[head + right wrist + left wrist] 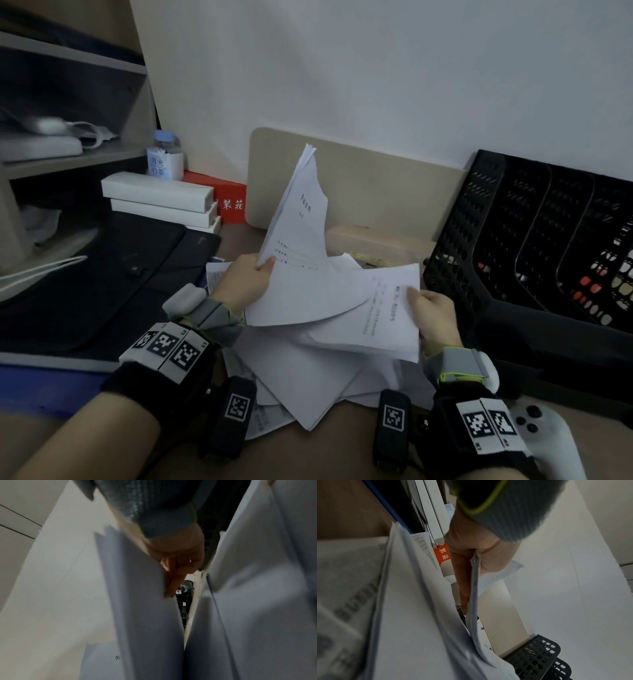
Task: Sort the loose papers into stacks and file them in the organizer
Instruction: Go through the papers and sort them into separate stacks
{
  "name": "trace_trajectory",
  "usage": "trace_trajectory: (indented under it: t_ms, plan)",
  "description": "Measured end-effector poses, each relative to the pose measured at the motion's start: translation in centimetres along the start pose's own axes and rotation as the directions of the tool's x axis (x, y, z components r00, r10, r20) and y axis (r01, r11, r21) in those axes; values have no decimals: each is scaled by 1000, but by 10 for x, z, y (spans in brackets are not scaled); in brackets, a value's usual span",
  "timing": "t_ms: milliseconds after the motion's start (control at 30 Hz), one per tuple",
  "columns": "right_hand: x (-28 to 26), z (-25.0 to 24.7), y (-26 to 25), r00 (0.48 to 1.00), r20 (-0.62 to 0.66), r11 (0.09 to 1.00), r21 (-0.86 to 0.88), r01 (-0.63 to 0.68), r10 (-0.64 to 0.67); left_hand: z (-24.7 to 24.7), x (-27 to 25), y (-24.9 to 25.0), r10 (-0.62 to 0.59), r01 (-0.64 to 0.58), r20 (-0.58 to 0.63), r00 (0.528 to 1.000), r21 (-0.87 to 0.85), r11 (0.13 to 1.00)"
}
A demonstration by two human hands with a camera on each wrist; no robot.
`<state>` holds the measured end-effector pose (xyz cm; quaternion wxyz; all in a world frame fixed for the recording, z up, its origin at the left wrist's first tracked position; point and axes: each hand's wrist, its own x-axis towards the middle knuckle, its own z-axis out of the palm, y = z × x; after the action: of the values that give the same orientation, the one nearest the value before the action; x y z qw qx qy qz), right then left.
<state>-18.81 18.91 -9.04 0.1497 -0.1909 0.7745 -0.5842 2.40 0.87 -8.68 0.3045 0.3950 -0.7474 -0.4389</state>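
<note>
My left hand pinches a thin sheaf of white printed papers, held tilted with its far corner up; the left wrist view shows the sheaf's edge between thumb and fingers. My right hand grips a second sheaf lying flatter, thumb on top; the right wrist view shows fingers under the paper. Loose sheets lie in a messy pile on the desk beneath both hands. The black mesh organizer stands at the right, by the wall.
A dark laptop sleeve lies at the left, with white boxes, a red box and a bottle behind it. A beige board leans on the wall. A white game controller sits near my right wrist.
</note>
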Motion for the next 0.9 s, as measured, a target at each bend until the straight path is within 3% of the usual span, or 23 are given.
trace_trajectory:
  t_ms: [33,100,200,333,467,633,733,767,833,900]
  plan:
    - [-3,0,-3,999,35,995,103,-10,6,0,0,-1,-3,3,2,1000,12,1000]
    - [-6,0,-10,968,241,933,327,-147,68,1,1,-2,-11,11,3,1000,37,999]
    - [-12,2,-16,888,455,921,315,-228,65,1,0,-2,-15,15,6,1000,28,1000]
    - [-20,5,-15,784,620,999,17,37,-39,-1,1,-2,-23,23,7,1000,3,1000]
    - [-31,13,-13,711,688,937,-133,322,-147,-1,0,-1,-35,35,20,999,10,999]
    - [-34,30,3,779,591,943,-91,320,-208,0,-1,1,-38,38,30,999,6,999]
    - [-26,36,5,798,598,985,-85,153,-72,0,-2,2,-30,30,35,999,11,1000]
    - [-21,37,5,827,557,992,-48,119,-72,-1,-1,2,-28,28,36,999,9,1000]
    - [-8,36,8,936,333,989,-48,141,-117,-2,-1,1,-29,29,37,999,-4,1000]
    - [7,35,15,988,60,990,-16,141,-140,-3,-1,0,-33,34,40,999,-9,999]
